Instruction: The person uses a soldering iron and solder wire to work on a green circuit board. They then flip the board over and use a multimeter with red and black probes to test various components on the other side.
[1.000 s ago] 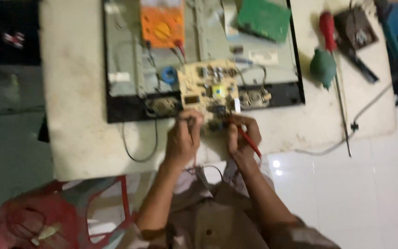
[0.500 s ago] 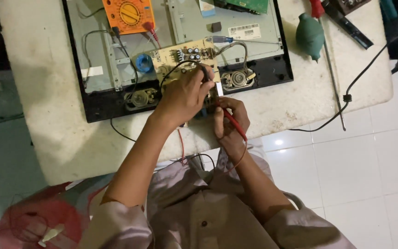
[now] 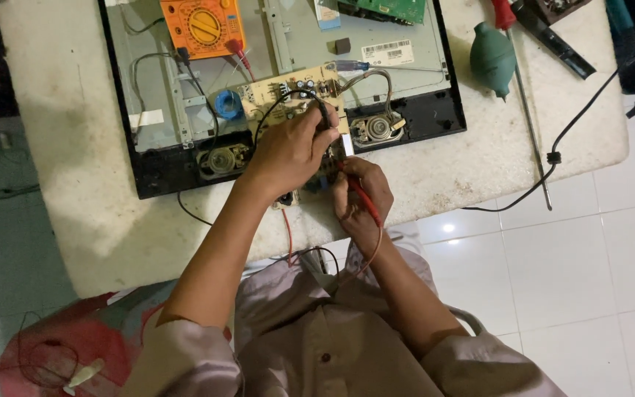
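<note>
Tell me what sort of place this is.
Probably an informal electronics repair spot: an opened flat-screen set lies back-up on a worn white table, an orange multimeter rests on it, and the right hand holds a red probe at the circuit board.

Left hand [image 3: 292, 151] farther up board [image 3: 295, 92]

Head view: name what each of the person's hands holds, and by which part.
Right hand grips the red probe along its shaft; left hand pinches the black probe near its tip, over the circuit board.
</note>
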